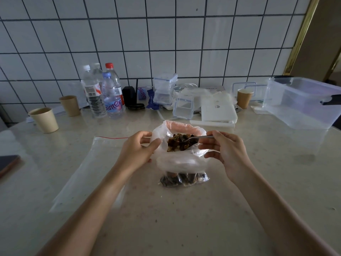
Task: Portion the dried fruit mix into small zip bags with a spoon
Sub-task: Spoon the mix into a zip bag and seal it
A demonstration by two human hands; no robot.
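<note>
while the right hand (pixel 224 150) pinches the spoon (pixel 195 138) handle, its bowl lies in the dried fruit mix (pixel 178 143) inside the open plastic bag (pixel 177 161). left hand (pixel 137 151) fingers curl on the bag's left rim. a small zip bag (pixel 183 179) holding fruit lies just nearer. empty zip bags (pixel 86 172) lie left; bare tabletop (pixel 184 218) lies nearer.

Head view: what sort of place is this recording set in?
Probably a home kitchen or dining corner: a white tiled wall behind a pale stone table cluttered with water bottles, paper cups and clear food containers.
</note>
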